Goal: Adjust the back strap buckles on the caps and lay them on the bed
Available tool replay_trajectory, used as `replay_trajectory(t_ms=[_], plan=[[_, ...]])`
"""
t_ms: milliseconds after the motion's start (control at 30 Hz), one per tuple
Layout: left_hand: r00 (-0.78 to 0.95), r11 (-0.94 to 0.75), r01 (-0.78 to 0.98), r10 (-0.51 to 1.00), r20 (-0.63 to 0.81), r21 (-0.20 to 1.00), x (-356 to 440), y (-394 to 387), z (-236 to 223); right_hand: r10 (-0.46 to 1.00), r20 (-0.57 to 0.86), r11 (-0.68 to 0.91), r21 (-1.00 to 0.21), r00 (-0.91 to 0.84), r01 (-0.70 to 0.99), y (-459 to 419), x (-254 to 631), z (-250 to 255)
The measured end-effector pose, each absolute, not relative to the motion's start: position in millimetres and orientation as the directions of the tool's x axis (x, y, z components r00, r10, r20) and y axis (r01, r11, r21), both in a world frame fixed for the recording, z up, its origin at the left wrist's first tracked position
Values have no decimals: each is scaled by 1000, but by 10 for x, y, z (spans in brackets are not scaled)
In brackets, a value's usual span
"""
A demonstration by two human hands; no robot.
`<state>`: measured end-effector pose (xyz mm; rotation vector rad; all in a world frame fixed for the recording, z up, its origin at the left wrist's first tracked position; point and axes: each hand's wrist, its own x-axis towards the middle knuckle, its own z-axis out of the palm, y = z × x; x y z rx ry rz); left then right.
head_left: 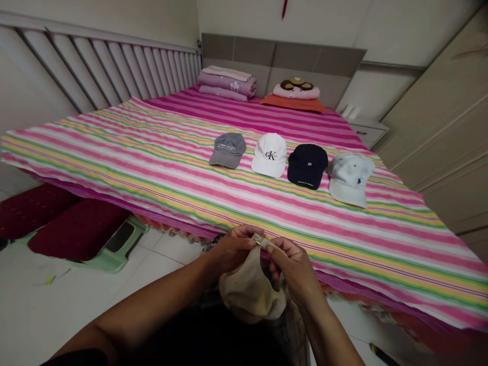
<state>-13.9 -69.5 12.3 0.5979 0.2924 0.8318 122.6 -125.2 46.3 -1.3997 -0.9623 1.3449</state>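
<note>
Both my hands hold a beige cap low in front of me, just off the near edge of the bed. My left hand pinches the cap's back strap beside a small metal buckle. My right hand grips the strap from the other side, fingers closed. The cap's crown hangs below my hands. A row of caps lies on the striped bedspread: a grey cap, a white cap, a navy cap and a pale cap.
Folded purple bedding and a pillow with a plush toy lie at the headboard. A white slatted rail runs along the bed's left. Dark red cushions on a green stool sit on the floor at left. Wardrobe doors stand on the right.
</note>
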Motion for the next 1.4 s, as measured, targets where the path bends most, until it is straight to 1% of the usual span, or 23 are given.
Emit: replay_trajectory(t_ms=[133,300,467,533,667,733,933,1067,1233,1400], plan=[[651,529,-601,759,-18,599,-131,-714,121,973,-217,-212,-975,79,-61,-1241,1228,457],[666,575,-574,742,-76,583,-114,-734,147,980,-186,-179,-979,71,-99,-1212,1242,421],[654,573,-588,752,-81,572,-91,-739,141,984,-172,-163,-977,54,-135,-1198,1249,389],[637,555,-593,767,-82,584,-80,-743,137,981,-183,-172,-973,65,-156,-1199,1230,376],[603,523,-602,793,-85,604,-58,-757,137,962,-253,-211,-928,101,-307,-1211,1164,350],[598,516,-598,797,-86,613,-49,-763,133,954,-274,-216,-909,120,-357,-1222,1136,336],[559,475,-553,821,-119,685,-33,-762,124,946,-296,-210,-871,135,-443,-1244,1136,295],[530,436,-533,840,-116,725,-33,-748,152,940,-327,-237,-829,96,-507,-1253,1167,301],[546,430,-541,833,-87,723,-10,-778,205,938,-325,-236,-852,117,-467,-1264,1158,315],[556,434,-549,828,-75,714,4,-795,224,939,-332,-249,-837,91,-487,-1272,1150,298]])
